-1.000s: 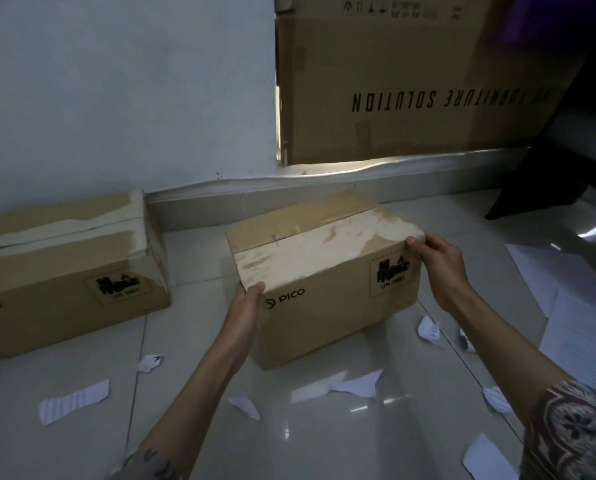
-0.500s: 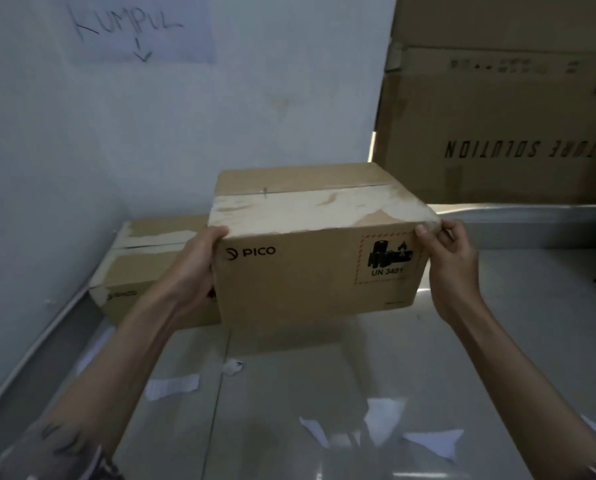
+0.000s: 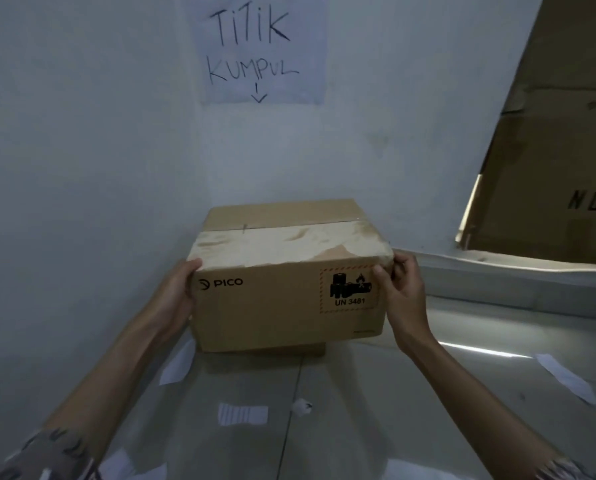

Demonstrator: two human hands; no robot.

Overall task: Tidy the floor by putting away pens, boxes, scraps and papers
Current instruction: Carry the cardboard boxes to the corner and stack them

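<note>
A brown cardboard box [image 3: 286,306] marked PICO and UN 3481, with torn tape along its top, is held in front of me near the wall corner. My left hand [image 3: 177,296] grips its left end and my right hand [image 3: 402,292] grips its right end. Under it a sliver of a second cardboard box [image 3: 315,348] shows; the rest of that one is hidden. Paper scraps lie on the pale tiled floor: a lined scrap [image 3: 242,414], a crumpled bit [image 3: 301,407], a strip [image 3: 568,377] at the right and a piece [image 3: 177,367] by the left wall.
A handwritten sign [image 3: 260,50] reading TITIK KUMPUL with a downward arrow hangs on the white wall above the box. A large cardboard carton [image 3: 559,150] leans at the upper right. A grey skirting ledge [image 3: 497,282] runs along the back wall.
Both hands lifted the PICO box from the middle of the floor and carried it left to the corner under the sign, above the second box. The view turned left with it.
</note>
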